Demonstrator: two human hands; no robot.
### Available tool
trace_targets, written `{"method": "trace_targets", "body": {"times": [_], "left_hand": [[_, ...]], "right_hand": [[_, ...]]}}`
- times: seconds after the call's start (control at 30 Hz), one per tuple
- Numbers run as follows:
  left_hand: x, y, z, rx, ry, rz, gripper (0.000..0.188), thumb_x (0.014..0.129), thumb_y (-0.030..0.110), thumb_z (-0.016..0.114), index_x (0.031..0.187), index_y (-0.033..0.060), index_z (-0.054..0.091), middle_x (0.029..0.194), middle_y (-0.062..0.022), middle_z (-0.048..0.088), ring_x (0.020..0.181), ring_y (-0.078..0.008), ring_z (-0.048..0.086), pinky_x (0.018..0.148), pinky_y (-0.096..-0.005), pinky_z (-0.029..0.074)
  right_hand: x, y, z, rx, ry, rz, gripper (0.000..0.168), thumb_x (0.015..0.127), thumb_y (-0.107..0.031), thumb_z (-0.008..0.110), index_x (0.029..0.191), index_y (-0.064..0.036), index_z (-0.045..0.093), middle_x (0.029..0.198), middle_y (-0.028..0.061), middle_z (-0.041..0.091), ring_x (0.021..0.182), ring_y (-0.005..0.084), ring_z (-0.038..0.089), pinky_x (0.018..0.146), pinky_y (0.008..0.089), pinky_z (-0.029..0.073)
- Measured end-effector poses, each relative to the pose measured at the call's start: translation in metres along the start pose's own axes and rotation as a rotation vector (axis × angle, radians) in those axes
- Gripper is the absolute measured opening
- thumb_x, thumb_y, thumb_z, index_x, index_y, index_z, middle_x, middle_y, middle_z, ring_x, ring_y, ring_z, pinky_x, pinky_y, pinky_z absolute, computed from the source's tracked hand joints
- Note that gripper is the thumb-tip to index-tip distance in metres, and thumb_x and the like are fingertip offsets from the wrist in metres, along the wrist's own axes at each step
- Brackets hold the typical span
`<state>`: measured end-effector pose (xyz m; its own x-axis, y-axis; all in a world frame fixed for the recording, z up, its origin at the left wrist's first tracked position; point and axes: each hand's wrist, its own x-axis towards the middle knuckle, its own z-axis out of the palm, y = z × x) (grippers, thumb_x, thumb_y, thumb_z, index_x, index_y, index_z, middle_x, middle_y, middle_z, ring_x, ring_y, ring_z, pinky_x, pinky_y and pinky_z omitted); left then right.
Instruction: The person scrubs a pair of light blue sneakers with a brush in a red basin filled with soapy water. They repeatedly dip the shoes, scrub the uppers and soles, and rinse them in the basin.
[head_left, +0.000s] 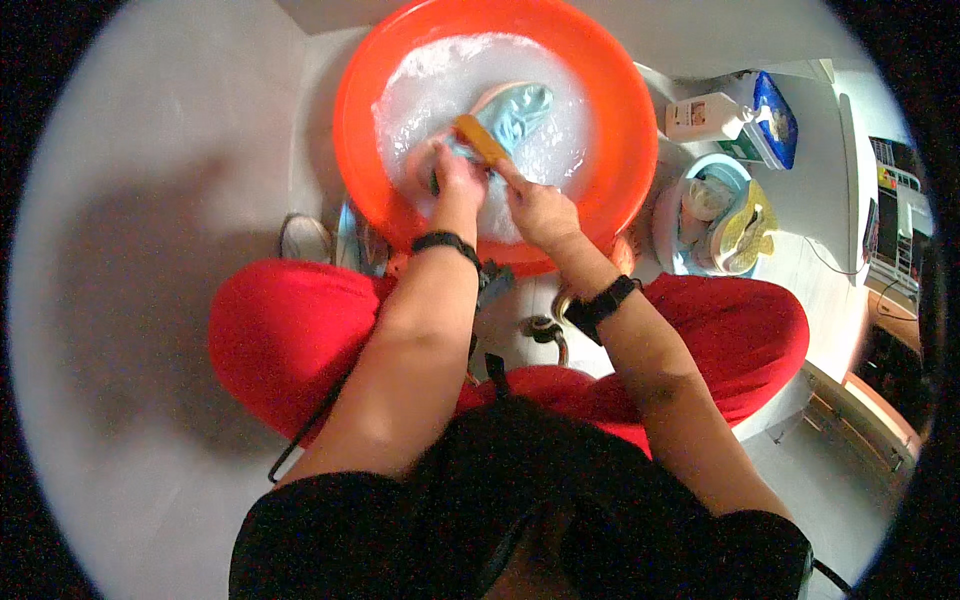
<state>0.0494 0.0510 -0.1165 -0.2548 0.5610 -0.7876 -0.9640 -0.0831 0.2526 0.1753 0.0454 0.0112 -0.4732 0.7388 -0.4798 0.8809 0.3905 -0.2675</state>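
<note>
A large orange plastic basin (621, 127) holds cloudy, foamy water. In it lies a light blue shoe (525, 109) with a pale sole, its toe pointing up and to the right. My left hand (459, 176) grips the shoe near its heel end, low over the water; the fingertips are partly hidden. My right hand (544, 210) is closed on the end of a yellow-brown scrubbing brush (481, 141), index finger stretched along it. The brush lies across the shoe's opening, bristles out of sight.
Right of the basin stand a white plastic bottle (701, 118), a tub with a blue lid (774, 120) and a light blue bucket (716, 166) with a yellow-soled shoe (742, 229) on it. Another shoe (305, 238) is by my left knee. A wall rises at left.
</note>
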Motion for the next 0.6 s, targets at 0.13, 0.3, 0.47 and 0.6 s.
{"method": "trace_targets", "body": {"times": [0.13, 0.3, 0.47, 0.6], "left_hand": [[0.006, -0.014, 0.002, 0.081, -0.057, -0.051, 0.062, 0.093, 0.059, 0.031, 0.115, 0.0056, 0.051, 0.107, -0.008, 0.055, 0.09, -0.0238, 0.053, 0.081, -0.033, 0.043], [0.021, -0.015, 0.003, 0.021, -0.01, -0.028, 0.049, 0.088, 0.052, 0.049, 0.101, 0.0058, 0.059, 0.092, -0.0073, 0.06, 0.083, -0.0214, 0.056, 0.071, -0.0351, 0.046], [0.019, -0.009, 0.002, 0.242, -0.047, 0.105, 0.041, 0.088, 0.035, 0.056, 0.109, -0.0001, 0.055, 0.104, -0.0104, 0.061, 0.094, -0.0248, 0.059, 0.086, -0.0398, 0.046], [0.022, 0.037, 0.024, 0.466, -0.093, 0.171, 0.045, 0.084, 0.031, 0.059, 0.116, -0.0004, 0.055, 0.112, -0.0113, 0.059, 0.099, -0.0262, 0.058, 0.09, -0.039, 0.045]], "right_hand": [[0.035, 0.021, 0.002, -0.005, 0.131, 0.117, 0.044, 0.094, -0.034, 0.037, 0.138, -0.03, 0.036, 0.086, 0.021, 0.066, 0.077, 0.0391, 0.064, 0.069, 0.0533, 0.051], [0.014, 0.01, -0.004, 0.03, -0.018, -0.02, 0.048, 0.094, -0.034, 0.036, 0.142, -0.033, 0.027, 0.088, 0.0216, 0.066, 0.081, 0.0389, 0.064, 0.072, 0.051, 0.051], [0.066, 0.063, -0.025, 0.112, 0.02, 0.288, 0.046, 0.094, -0.03, 0.033, 0.14, -0.028, 0.033, 0.101, 0.0185, 0.065, 0.091, 0.0353, 0.064, 0.078, 0.0477, 0.05], [0.088, 0.099, -0.036, 0.368, 0.183, 0.337, 0.044, 0.093, -0.029, 0.036, 0.137, -0.023, 0.038, 0.106, 0.0209, 0.062, 0.095, 0.0392, 0.061, 0.084, 0.0479, 0.048]]}}
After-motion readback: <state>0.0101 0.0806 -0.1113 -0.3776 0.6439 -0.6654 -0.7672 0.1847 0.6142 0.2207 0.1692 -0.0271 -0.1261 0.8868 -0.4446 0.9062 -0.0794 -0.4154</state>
